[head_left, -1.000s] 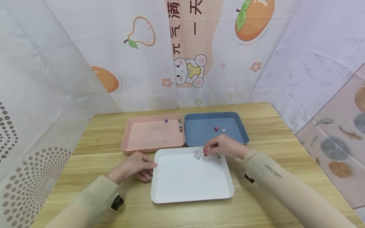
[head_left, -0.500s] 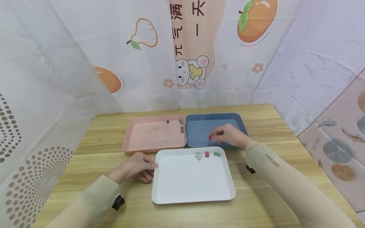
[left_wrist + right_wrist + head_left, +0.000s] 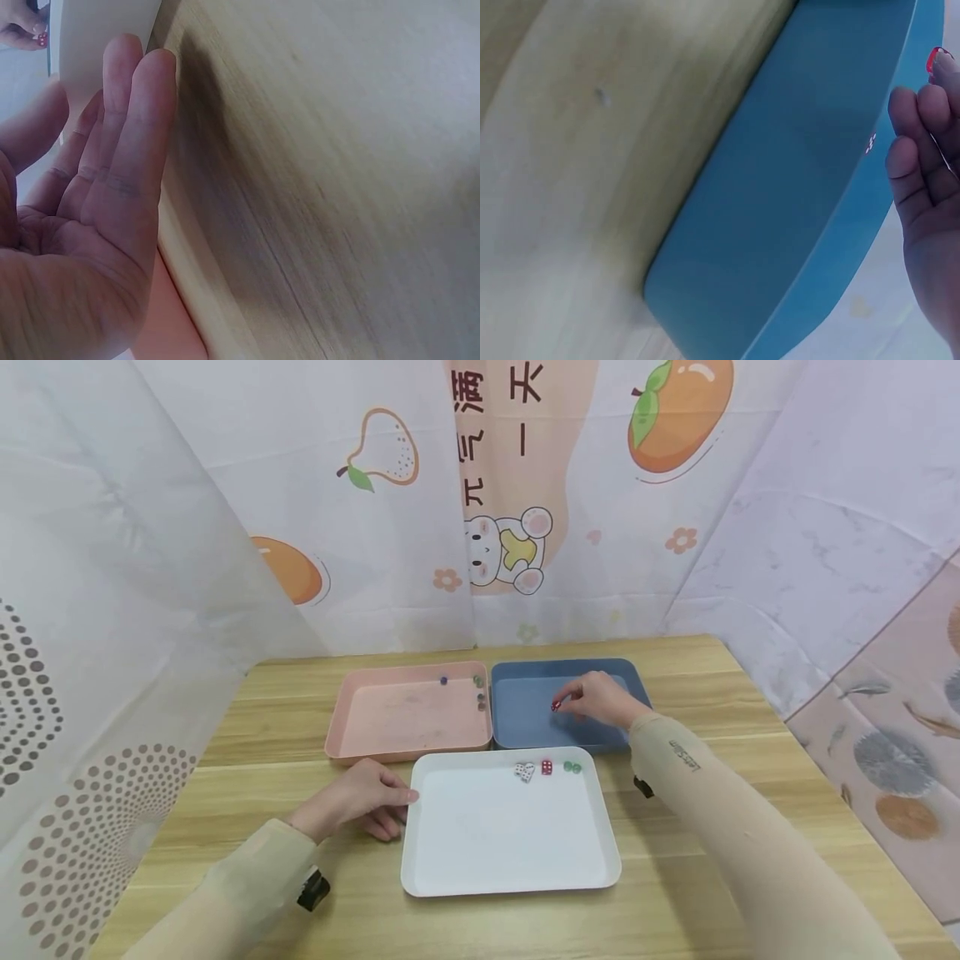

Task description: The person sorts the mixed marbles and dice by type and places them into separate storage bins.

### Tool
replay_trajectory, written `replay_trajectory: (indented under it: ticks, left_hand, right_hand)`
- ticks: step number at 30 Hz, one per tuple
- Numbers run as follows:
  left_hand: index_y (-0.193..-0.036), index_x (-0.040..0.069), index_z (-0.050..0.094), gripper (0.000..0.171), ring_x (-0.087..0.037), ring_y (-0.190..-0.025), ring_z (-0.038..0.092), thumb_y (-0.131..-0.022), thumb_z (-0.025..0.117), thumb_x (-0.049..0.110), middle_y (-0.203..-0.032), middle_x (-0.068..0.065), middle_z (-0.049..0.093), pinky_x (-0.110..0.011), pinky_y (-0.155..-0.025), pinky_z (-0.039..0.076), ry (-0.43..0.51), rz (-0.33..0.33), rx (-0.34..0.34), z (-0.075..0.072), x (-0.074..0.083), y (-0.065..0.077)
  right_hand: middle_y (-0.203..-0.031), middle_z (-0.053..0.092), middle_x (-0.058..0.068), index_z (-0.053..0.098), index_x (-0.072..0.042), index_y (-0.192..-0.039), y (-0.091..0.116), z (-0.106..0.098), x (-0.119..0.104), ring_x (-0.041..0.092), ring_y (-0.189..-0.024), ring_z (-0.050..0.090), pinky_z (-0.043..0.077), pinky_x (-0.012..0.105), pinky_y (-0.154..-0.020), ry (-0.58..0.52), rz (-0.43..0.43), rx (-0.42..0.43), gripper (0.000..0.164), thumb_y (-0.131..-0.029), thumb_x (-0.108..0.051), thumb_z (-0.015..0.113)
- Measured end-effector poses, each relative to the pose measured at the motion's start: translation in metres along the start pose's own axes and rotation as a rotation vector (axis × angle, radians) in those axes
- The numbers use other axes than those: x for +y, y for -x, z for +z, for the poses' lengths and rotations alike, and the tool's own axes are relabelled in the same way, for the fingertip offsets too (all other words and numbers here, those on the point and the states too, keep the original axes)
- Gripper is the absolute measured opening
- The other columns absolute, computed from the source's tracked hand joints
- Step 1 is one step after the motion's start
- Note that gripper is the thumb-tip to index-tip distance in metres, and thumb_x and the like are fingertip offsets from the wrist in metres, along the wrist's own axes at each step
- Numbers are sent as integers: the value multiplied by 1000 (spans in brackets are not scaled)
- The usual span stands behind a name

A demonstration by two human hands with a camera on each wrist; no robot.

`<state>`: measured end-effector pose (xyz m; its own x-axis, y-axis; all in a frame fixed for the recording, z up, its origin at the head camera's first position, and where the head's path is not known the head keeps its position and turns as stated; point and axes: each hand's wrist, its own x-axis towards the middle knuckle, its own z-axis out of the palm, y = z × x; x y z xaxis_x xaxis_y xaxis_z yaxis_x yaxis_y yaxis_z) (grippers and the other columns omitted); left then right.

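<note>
My right hand pinches a red die between thumb and fingertips, low over the blue tray. In the right wrist view the die's red edge shows at the fingertips. At the left rim of the white tray, my left hand grips the wall, thumb over the rim and fingers outside. Along that tray's far side lie several white dice, a red die with white pips and green marbles. The right hand covers part of the blue tray's floor.
A pink tray stands left of the blue one, its right side holding a blue marble, green marbles and darker marbles. All three trays rest on a wooden table. A printed curtain hangs behind.
My right hand has carried a red die from the white tray's far side forward into the space over the blue tray. The left hand stays at the white tray's rim.
</note>
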<state>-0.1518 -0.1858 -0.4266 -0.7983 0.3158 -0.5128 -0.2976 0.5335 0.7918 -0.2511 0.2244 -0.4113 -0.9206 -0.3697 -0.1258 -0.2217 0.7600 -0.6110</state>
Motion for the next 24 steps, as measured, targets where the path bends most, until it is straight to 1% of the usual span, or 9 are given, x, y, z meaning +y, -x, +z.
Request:
replay_trajectory:
  ticks: [4, 6, 8, 14, 15, 17, 18, 21, 24]
  left_hand:
    - [-98, -1, 75, 24, -19, -61, 71, -95, 75, 23, -81, -14, 74, -40, -62, 64, 4, 6, -2, -1, 0, 0]
    - [-97, -1, 75, 25, -20, -61, 71, -95, 75, 24, -81, -13, 73, -40, -62, 64, 3, 15, -9, -1, -1, 1]
    - [-96, -1, 76, 25, -20, -60, 71, -95, 74, 24, -80, -13, 73, -41, -62, 64, 2, 26, -15, -2, -1, 1]
    - [-94, -1, 76, 26, -20, -60, 71, -95, 75, 25, -79, -12, 73, -41, -61, 64, -10, 45, -24, -3, -2, 1]
    - [-93, -1, 76, 26, -20, -60, 71, -95, 75, 25, -79, -12, 73, -41, -61, 64, -13, 46, -25, -3, -2, 1]
    - [-93, -1, 76, 26, -20, -60, 71, -95, 75, 25, -79, -12, 73, -41, -61, 64, -14, 47, -25, -3, -2, 1]
    - [-93, -1, 76, 26, -20, -60, 71, -95, 75, 25, -78, -12, 73, -41, -61, 64, -14, 48, -25, -3, -2, 1]
    - [-94, -1, 76, 26, -19, -60, 71, -95, 75, 25, -78, -12, 73, -41, -61, 64, -14, 48, -24, -3, -2, 1]
    - [-95, -1, 76, 26, -20, -60, 71, -95, 75, 25, -79, -11, 73, -41, -61, 64, -14, 46, -23, -3, -2, 1]
  right_hand:
    - [-98, 76, 7, 78, -11, -116, -8, 0, 0, 21, -73, 66, 53, 31, -67, -17, 25, -10, 22, -96, -19, 73]
    - [-107, 76, 8, 78, -11, -116, -12, 1, 0, 21, -76, 66, 54, 31, -68, -12, 29, -9, 22, -96, -18, 73]
    - [-112, 75, 8, 79, -12, -114, -16, 1, 1, 20, -77, 66, 53, 30, -68, -2, 29, 0, 20, -95, -17, 74]
    - [-100, 75, 5, 81, -16, -110, -25, 2, 3, 17, -72, 62, 49, 30, -66, 45, 38, -2, 17, -95, -19, 75]
    - [-100, 75, 4, 81, -16, -110, -26, 2, 3, 17, -71, 62, 49, 30, -66, 50, 41, -5, 16, -95, -20, 75]
    - [-104, 75, 4, 81, -17, -108, -28, 3, 4, 16, -73, 63, 50, 31, -69, 59, 40, -7, 15, -94, -20, 75]
    - [-107, 75, 4, 81, -17, -108, -29, 4, 5, 15, -76, 63, 51, 31, -71, 61, 39, -6, 15, -94, -20, 75]
    - [-115, 75, 7, 82, -16, -107, -31, 6, 6, 20, -92, 67, 54, 37, -81, 72, 33, 1, 15, -94, -19, 75]
    - [-118, 75, 9, 82, -15, -106, -31, 9, 6, 26, -107, 65, 53, 43, -91, 79, 25, 10, 14, -93, -17, 76]
